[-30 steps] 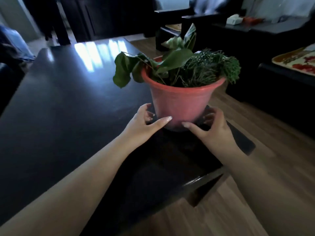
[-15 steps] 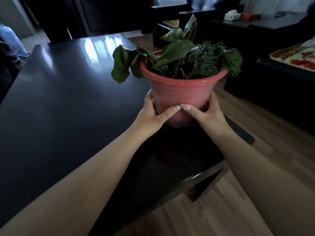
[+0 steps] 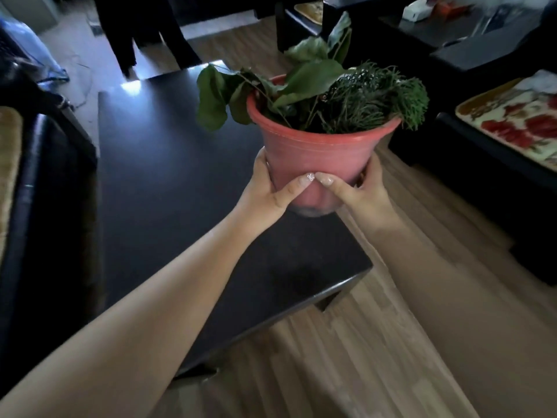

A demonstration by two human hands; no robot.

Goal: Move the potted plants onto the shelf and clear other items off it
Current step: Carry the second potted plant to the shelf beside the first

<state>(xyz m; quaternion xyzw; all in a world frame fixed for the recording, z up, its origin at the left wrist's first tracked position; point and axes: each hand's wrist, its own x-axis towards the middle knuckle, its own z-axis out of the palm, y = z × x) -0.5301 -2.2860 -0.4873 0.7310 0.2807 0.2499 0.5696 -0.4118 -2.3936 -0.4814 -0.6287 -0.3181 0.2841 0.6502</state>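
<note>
Lifted since 1 second ago: the red pot (image 3: pixel 319 158) now hangs clear above the dark counter (image 3: pixel 168 188).

Left hand (image 3: pixel 268 191) and right hand (image 3: pixel 366 194) clasp its lower wall, fingers (image 3: pixel 297 185) wrapped tight, thumbs nearly meeting. Carrying step underway; the shelf is not in view, so next comes a level, steady walk to find it.

No legible text, label, brand, number or sign is found anywhere in the view. The flared salmon-pink plastic plant pot (image 3: pixel 319 164) carries no marking on its visible wall. The pale cushion with a red flower print (image 3: pixel 512 128), at the right, shows pattern only. The small white box (image 3: pixel 417 12), far right, is too blurred to read.
</note>
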